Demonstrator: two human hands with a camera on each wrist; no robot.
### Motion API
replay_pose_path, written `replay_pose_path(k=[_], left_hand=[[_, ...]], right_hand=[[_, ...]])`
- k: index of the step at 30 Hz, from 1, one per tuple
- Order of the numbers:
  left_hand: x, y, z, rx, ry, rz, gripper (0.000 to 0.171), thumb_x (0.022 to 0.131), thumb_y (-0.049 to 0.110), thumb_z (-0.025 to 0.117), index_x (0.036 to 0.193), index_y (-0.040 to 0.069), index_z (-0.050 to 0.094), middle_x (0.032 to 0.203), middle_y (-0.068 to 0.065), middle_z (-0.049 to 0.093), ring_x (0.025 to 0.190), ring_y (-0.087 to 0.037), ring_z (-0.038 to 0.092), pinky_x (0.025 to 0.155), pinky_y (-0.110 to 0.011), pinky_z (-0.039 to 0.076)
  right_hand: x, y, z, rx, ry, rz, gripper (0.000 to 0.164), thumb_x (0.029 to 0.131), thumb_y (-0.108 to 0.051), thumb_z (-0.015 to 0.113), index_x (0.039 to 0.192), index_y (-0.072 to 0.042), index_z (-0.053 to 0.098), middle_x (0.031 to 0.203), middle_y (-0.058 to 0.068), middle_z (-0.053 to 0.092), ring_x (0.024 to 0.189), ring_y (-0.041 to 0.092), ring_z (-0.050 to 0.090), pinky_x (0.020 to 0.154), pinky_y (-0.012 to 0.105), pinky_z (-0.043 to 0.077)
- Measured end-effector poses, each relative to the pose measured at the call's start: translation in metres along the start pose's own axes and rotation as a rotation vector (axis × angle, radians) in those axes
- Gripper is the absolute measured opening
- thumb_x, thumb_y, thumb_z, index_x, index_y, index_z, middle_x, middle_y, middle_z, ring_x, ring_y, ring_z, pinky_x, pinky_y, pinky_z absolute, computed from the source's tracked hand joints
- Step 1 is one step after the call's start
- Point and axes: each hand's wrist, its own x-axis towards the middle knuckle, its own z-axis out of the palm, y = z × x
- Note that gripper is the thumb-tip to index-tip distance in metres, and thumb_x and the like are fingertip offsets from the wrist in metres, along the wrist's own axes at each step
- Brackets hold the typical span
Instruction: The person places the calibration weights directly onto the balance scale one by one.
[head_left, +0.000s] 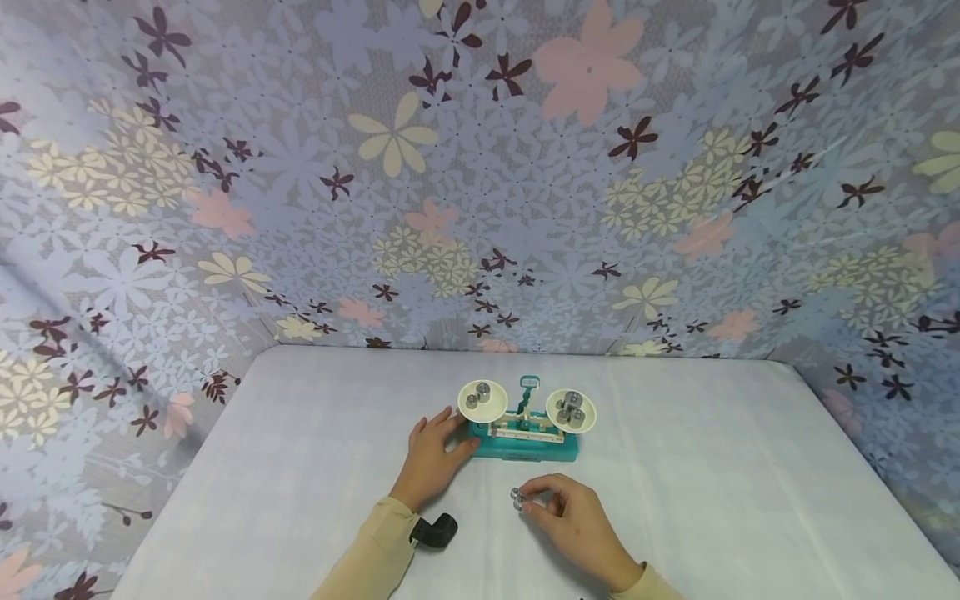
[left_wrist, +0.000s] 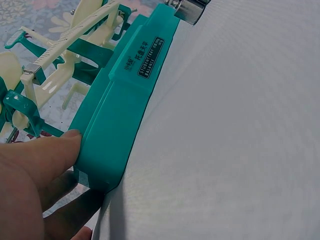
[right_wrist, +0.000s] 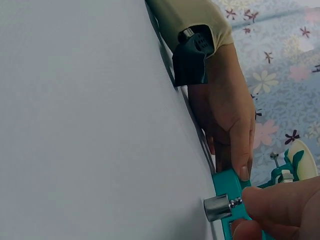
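A green and white tray balance [head_left: 525,450] stands on the table, its base labelled in the left wrist view. My left hand [head_left: 433,462] grips the left end of that base, thumb on the top edge and fingers around the end. In front of the balance, my right hand [head_left: 573,521] pinches a shiny metal weight [right_wrist: 217,207] by its narrow knob between thumb and fingers. Two metal weights [head_left: 483,390] sit in the left pan [head_left: 491,412]. The right pan [head_left: 588,407] bears several metal weights [head_left: 573,400].
A white cloth covers the table [head_left: 345,417]. Flowered fabric [head_left: 450,208] rises behind it and along both sides. A black device [head_left: 435,531] is strapped at the left wrist, by the sleeve [head_left: 375,542].
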Motion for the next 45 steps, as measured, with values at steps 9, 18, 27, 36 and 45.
replay_pose_path(k=[9, 18, 27, 36, 45], left_hand=[[-0.0001, -0.0008, 0.0014, 0.013, 0.001, -0.008, 0.050, 0.088, 0.041, 0.058, 0.127, 0.010, 0.057, 0.130, -0.004, 0.055, 0.132, -0.023, 0.036, 0.112, -0.048, 0.012], [0.0010, -0.0009, 0.0007, 0.010, -0.001, -0.007, 0.050, 0.088, 0.040, 0.059, 0.127, 0.009, 0.056, 0.130, -0.004, 0.055, 0.132, -0.023, 0.036, 0.112, -0.049, 0.011], [0.0014, -0.0018, 0.0009, 0.011, 0.002, -0.005, 0.050, 0.088, 0.041, 0.059, 0.127, 0.009, 0.056, 0.130, -0.004, 0.055, 0.132, -0.023, 0.037, 0.112, -0.048, 0.011], [0.0006, -0.0022, 0.0009, 0.008, 0.004, -0.005, 0.049, 0.088, 0.039, 0.060, 0.127, 0.009, 0.056, 0.130, -0.004, 0.055, 0.131, -0.023, 0.037, 0.112, -0.049, 0.012], [0.0008, -0.0008, 0.0009, 0.012, 0.005, -0.003, 0.050, 0.088, 0.040, 0.059, 0.127, 0.009, 0.056, 0.129, -0.004, 0.056, 0.131, -0.022, 0.037, 0.112, -0.049, 0.012]], right_hand=[[0.0018, 0.0032, 0.0006, -0.006, 0.009, -0.005, 0.013, 0.079, -0.019, 0.073, 0.091, -0.017, 0.070, 0.073, -0.005, 0.059, 0.052, 0.007, 0.044, 0.045, 0.021, 0.040], [0.0038, 0.0049, 0.0022, -0.017, 0.021, -0.005, 0.009, 0.078, -0.017, 0.074, 0.087, -0.018, 0.070, 0.073, -0.007, 0.060, 0.052, 0.007, 0.044, 0.046, 0.021, 0.039], [0.0051, 0.0067, 0.0053, -0.015, 0.037, -0.003, 0.010, 0.077, -0.021, 0.075, 0.085, -0.018, 0.070, 0.072, -0.007, 0.059, 0.052, 0.006, 0.044, 0.046, 0.020, 0.039], [0.0052, 0.0075, 0.0071, -0.001, 0.054, 0.000, 0.011, 0.076, -0.024, 0.076, 0.083, -0.019, 0.069, 0.073, -0.008, 0.061, 0.052, 0.006, 0.045, 0.047, 0.020, 0.040], [0.0057, 0.0093, 0.0093, -0.026, 0.078, -0.013, 0.010, 0.076, -0.025, 0.076, 0.081, -0.021, 0.069, 0.072, -0.010, 0.060, 0.053, 0.005, 0.046, 0.048, 0.020, 0.040]])
